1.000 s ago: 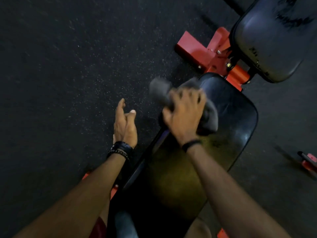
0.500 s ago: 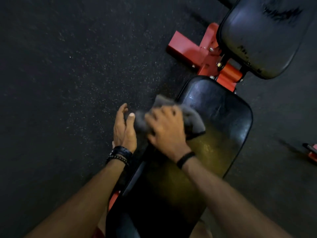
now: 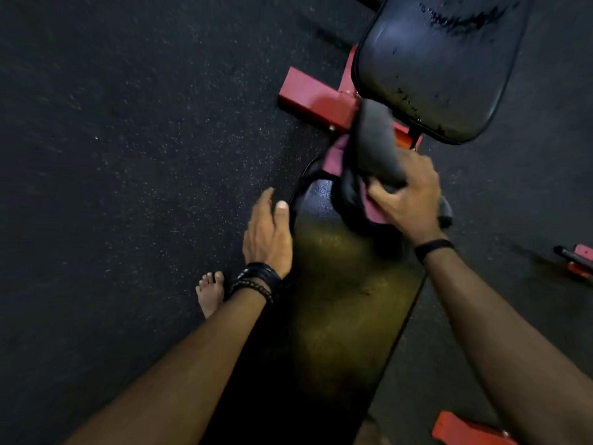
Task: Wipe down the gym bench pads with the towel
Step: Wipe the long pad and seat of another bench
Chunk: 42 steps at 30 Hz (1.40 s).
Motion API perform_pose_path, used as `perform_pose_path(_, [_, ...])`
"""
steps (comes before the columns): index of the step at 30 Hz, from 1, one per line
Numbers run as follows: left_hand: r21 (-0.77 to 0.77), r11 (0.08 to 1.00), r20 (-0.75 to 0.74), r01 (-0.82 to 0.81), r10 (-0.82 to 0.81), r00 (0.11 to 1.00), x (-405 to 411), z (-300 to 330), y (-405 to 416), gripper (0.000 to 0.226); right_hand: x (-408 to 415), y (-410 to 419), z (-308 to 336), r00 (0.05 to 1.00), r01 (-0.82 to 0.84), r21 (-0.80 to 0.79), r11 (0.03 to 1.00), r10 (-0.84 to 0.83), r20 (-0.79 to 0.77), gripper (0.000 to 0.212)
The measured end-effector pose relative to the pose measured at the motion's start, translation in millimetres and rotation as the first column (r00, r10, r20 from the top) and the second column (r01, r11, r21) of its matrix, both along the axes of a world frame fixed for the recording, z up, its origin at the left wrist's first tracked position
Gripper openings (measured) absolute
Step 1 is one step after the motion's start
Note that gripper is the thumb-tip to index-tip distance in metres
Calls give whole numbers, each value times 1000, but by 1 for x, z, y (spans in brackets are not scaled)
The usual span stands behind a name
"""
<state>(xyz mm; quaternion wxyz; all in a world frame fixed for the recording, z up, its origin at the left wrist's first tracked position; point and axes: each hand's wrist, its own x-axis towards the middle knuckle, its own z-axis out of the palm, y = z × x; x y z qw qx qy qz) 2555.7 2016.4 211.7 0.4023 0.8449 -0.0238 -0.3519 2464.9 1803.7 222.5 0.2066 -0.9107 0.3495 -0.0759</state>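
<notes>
Dark speckled rubber flooring (image 3: 128, 155) surrounds the bench on all sides. Your right hand (image 3: 409, 200) grips the towel (image 3: 373, 149), with fingers and thumb curled round the bunched cloth at the far end of the long black pad (image 3: 346, 300). One grey fold of the towel stands up from the grip toward the near edge of the second black pad (image 3: 442, 65); a pink face of the cloth shows below it, lying on the long pad's far end. Your left hand (image 3: 268, 232) holds nothing. Its fingers lie straight and together, and the hand sits against the left edge of the long pad, thumb nearest the pad. Black bands (image 3: 256, 281) circle your left wrist, and one black band (image 3: 433, 247) circles the right. A red frame (image 3: 311, 97) shows between the two pads. Your bare foot (image 3: 210, 293) stands on the floor just left of the bench.
</notes>
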Motion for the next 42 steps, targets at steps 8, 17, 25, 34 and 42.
perform_pose_path(8, [289, 946, 173, 145, -201, 964, -8, -7, -11, 49, 99, 36, -7, 954, -246, -12, 969, 240, -179, 67])
perform_pose_path(17, [207, 969, 245, 133, -183, 952, -10, -10, -9, 64, -55, -9, -2, 993, 118, -90, 989, -117, 8, 49])
perform_pose_path(25, [217, 961, 243, 169, -221, 944, -7, -14, -9, 64, -65, 132, 22, 995, 19, -2, 1000, -20, -95, 59])
perform_pose_path(34, [188, 971, 257, 146, -192, 947, -11, -17, -7, 63, -64, -5, -10, 911, 401, -114, 909, -409, -57, 53])
perform_pose_path(42, [190, 971, 280, 143, -193, 940, -12, -13, -10, 64, -74, 93, 15, 900, 414, -149, 898, -429, -82, 56])
